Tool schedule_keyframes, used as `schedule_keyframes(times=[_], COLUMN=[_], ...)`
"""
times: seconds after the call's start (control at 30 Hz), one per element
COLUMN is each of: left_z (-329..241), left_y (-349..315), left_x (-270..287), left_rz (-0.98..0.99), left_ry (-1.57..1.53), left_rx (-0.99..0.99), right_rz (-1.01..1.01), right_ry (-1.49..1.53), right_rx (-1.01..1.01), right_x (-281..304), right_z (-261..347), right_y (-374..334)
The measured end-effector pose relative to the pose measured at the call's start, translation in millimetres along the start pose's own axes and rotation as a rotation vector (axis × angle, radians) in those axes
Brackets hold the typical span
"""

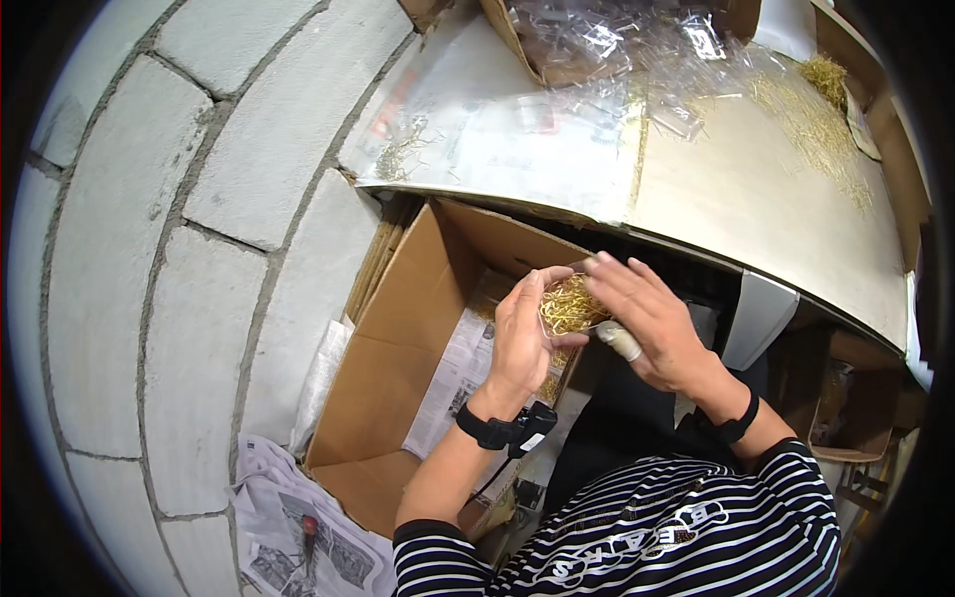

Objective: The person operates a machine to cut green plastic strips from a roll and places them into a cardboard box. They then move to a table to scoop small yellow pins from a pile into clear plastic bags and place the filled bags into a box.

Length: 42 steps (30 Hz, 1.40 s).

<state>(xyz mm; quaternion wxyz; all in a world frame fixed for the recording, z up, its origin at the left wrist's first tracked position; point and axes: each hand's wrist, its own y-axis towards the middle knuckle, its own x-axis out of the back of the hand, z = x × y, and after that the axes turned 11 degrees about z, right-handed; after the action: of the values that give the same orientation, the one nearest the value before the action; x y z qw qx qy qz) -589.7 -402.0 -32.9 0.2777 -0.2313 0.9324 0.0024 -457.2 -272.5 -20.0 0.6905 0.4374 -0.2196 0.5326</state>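
Note:
My left hand point(519, 333) is wrapped round a small clear plastic box, held above the cardboard box at its right side. Thin gold-coloured metal pieces point(571, 305), like bent pins, fill the plastic box in a tangled heap. Over its right edge lies my right hand point(659, 333), with the fingers stretched out and their tips slightly blurred. A pale wrapping point(621, 340) covers my right thumb. Whether the right fingers touch the metal pieces or only the box's edge, I cannot tell.
The open cardboard box point(378, 363), lined with newspaper point(448, 373), stands below my hands. On the worktop point(716, 189) beyond lie clear plastic boxes point(617, 50) and loose gold pieces point(811, 124). Newspaper with a red-handled tool point(309, 525) lies at lower left.

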Motion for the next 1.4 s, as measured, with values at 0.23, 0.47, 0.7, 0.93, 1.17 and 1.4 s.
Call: schedule_keyframes(times=[0.23,0.47,0.7,0.93,1.17,1.4], left_z=[-21.1,72.0,243.5,318.3,288.6,162.2], left_y=[-1.9,-35.3,-75.9,-52.6,-59.7,-43.2], left_x=[84.9,226.5,271.9,279.5,288.4,283.5], left_rz=[-0.065,-0.512,-0.779,-0.880,-0.663,-0.661], left_ry=[0.013,0.075,-0.078,0.525,0.675,0.370], left_rx=[-0.092,0.131,0.420,0.304,0.559,0.339], right_rz=[-0.179,-0.208,-0.139,-0.071,0.039,-0.151], right_ry=[0.002,0.028,-0.043,-0.063,-0.378,-0.547], right_rx=[-0.201,-0.639,-0.759,-0.724,-0.602,-1.222], right_x=[24.7,45.8,52.2,44.2,94.0,242.3], right_z=[-24.6,-77.3,-83.9,-68.4,-74.6,-265.0], right_y=[-23.2,-124.0,-145.4,-135.1,-126.9,-123.7])
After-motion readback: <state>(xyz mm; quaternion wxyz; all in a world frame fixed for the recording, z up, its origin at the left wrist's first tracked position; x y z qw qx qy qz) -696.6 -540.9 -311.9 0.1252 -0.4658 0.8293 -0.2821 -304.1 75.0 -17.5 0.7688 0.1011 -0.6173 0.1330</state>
